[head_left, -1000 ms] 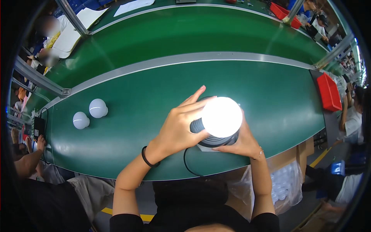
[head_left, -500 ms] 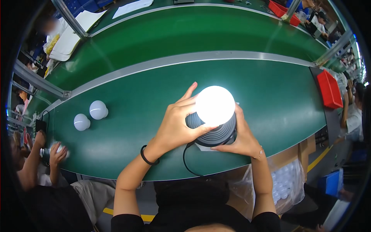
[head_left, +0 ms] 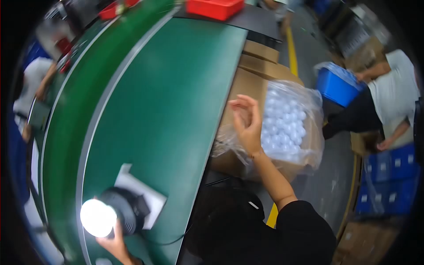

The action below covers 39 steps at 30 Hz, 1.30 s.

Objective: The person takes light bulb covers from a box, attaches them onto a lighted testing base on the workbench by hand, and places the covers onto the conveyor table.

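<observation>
A brightly lit light bulb [head_left: 98,217] glows at the lower left, mounted on a round dark ribbed base [head_left: 126,210]. My left hand [head_left: 115,245] is closed around the bulb's near side, its thumb showing against it and other fingers mostly hidden. Beneath the base lies a white plate [head_left: 154,204] on the green table. My right hand [head_left: 248,126] is raised at the table's right edge, beside a carton full of white bulbs [head_left: 282,119]. Its fingers are loosely bent, apart from the thumb, with nothing visible between them.
Clear plastic lines the cardboard carton [head_left: 311,154]. A red tray [head_left: 215,8] stands at the table's far end. To the right, a person in a white shirt [head_left: 393,95] holds a blue bin [head_left: 338,86]. Blue crates [head_left: 388,176] are stacked nearby. A cable runs from the base.
The view has swung right, toward the carton. My right hand has left the base and moved out near the carton. My left hand remains at the lit bulb.
</observation>
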### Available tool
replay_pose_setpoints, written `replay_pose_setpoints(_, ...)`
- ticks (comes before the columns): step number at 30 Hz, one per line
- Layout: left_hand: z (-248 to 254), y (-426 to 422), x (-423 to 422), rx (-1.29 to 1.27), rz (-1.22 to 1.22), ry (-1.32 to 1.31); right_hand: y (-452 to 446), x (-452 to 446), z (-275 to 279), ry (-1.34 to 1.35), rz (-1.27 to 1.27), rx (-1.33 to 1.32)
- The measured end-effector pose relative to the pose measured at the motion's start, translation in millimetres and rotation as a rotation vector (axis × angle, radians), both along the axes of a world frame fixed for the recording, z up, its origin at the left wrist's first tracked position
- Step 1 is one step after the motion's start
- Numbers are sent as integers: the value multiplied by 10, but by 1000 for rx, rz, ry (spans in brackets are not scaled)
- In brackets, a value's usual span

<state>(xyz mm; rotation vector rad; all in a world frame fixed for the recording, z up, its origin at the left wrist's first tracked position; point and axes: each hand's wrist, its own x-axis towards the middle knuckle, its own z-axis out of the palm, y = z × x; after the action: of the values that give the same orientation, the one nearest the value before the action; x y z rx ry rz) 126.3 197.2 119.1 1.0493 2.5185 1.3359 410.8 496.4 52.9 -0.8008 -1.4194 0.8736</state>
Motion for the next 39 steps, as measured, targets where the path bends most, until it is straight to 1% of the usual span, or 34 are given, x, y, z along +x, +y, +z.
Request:
replay_pose_setpoints(1, -66, -45, -69, 23, 11, -24, 184, 278, -256, -27, -164, -109)
replay_pose_setpoints(2, -310, -370, -449, -48, -20, 98, 313, 592, -560, -45, -322, -220)
replay_pose_setpoints(4, -536, -282, -1035, 167, -407, 406, 487, 1251, -1348, -248, -570, -361)
replay_pose_setpoints(6, -22, 331, -472, 264, -398, 547, 513, 2045, -2133, -819, -666, -357)
replay_pose_setpoints(7, 271, 451, 74, 60, -26, 506, 485, 2342, -2520, -909, -638, -480)
replay_pose_setpoints(8, 241, 434, 11, -60, 9, 844, 417, 2554, -2786, -996, -603, -605)
replay_pose_setpoints(9, 79, 386, -235, 260, -227, 736, 320, 2673, -2925, -1088, -547, -768)
replay_pose_setpoints(10, 40, 419, -232, 275, -213, 635, 235, 2736, -3024, -1176, -485, -930)
replay_pose_setpoints(12, -14, 543, -29, 194, -90, 430, 86, 2688, -3151, -1265, -454, -1048)
replay_pose_setpoints(13, -41, 572, 11, 180, -70, 365, 79, 2630, -3209, -1308, -432, -1105)
replay_pose_setpoints(16, -85, 626, 89, 161, -46, 250, 136, 2333, -2896, -1621, -493, -1013)
replay_pose_setpoints(19, -111, 667, 121, 160, -34, 188, 265, 2331, -2987, -1691, -430, -982)
replay_pose_setpoints(22, -118, 659, 155, 157, -24, 143, 277, 2396, -3185, -1527, -490, -1081)
replay_pose_setpoints(25, -113, 650, 172, 162, -20, 115, 266, 2428, -3135, -1467, -527, -1154)
replay_pose_setpoints(26, -116, 649, 178, 164, -17, 106, 288, 2532, -3227, -1413, -505, -1232)
replay_pose_setpoints(29, -99, 617, 196, 171, -6, 75, 285, 2570, -3048, -1341, -554, -1394)
replay_pose_setpoints(32, -95, 609, 206, 196, 3, 48, 287, 2647, -3037, -1222, -556, -1361)
replay_pose_setpoints(35, -65, 528, 208, 229, 16, 17, 286, 2559, -2873, -983, -716, -1114)
replay_pose_setpoints(37, 14, 419, 206, 243, 36, -1, 337, 2746, -3298, -853, -788, -662)
replay_pose_setpoints(39, 110, 276, 239, 241, 45, -34, 502, 2630, -3037, -579, -804, -589)
